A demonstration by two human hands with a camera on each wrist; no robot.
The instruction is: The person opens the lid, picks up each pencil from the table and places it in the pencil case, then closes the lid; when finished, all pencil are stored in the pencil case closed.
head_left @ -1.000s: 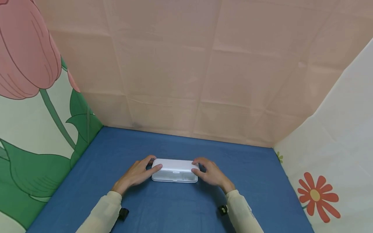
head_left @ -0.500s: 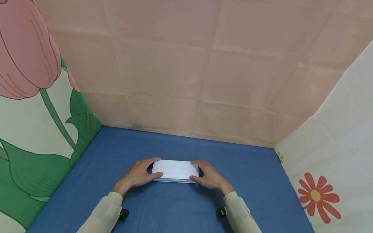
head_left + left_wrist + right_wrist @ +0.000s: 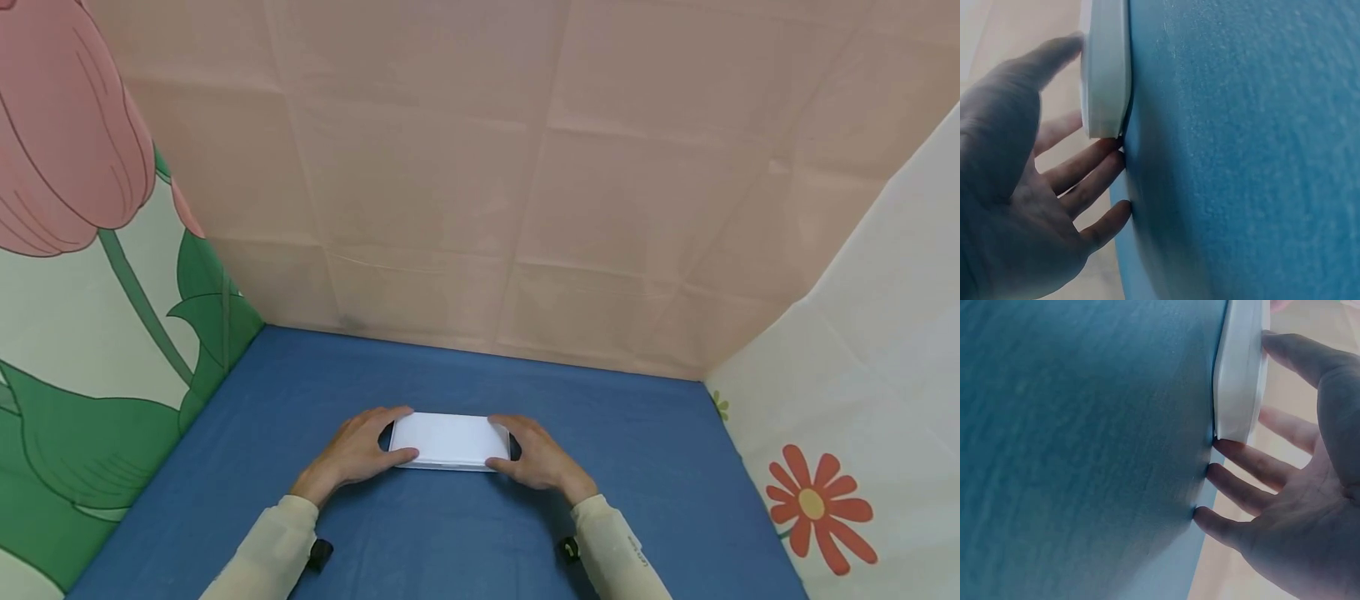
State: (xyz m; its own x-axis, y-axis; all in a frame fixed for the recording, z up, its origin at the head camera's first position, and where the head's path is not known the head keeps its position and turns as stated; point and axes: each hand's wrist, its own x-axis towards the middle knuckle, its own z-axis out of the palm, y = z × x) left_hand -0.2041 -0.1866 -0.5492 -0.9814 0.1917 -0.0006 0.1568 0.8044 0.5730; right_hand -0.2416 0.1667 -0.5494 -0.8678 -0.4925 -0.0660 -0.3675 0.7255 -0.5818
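A white plastic pencil case (image 3: 450, 438) lies on the blue cloth with its lid down, its long side facing me. My left hand (image 3: 358, 448) holds its left end, thumb at the front edge and index finger at the back. The right hand (image 3: 538, 454) mirrors this at the other end. In the left wrist view, the thumb touches the upper edge of the case (image 3: 1107, 75), and the lower fingers spread beside its end and by the cloth. The right wrist view shows the same spread of fingers at the case's other end (image 3: 1238, 394).
A blue cloth (image 3: 450, 533) covers the table. Behind it hangs a plain beige sheet (image 3: 480, 183). A panel with a pink tulip (image 3: 67, 133) stands at the left, and a white one with a red flower (image 3: 812, 503) at the right.
The pencil case's lid has come down at the front, hiding the translucent part and latch seen earlier. Both thumbs have moved down with the front edge, and the hands stay at the ends.
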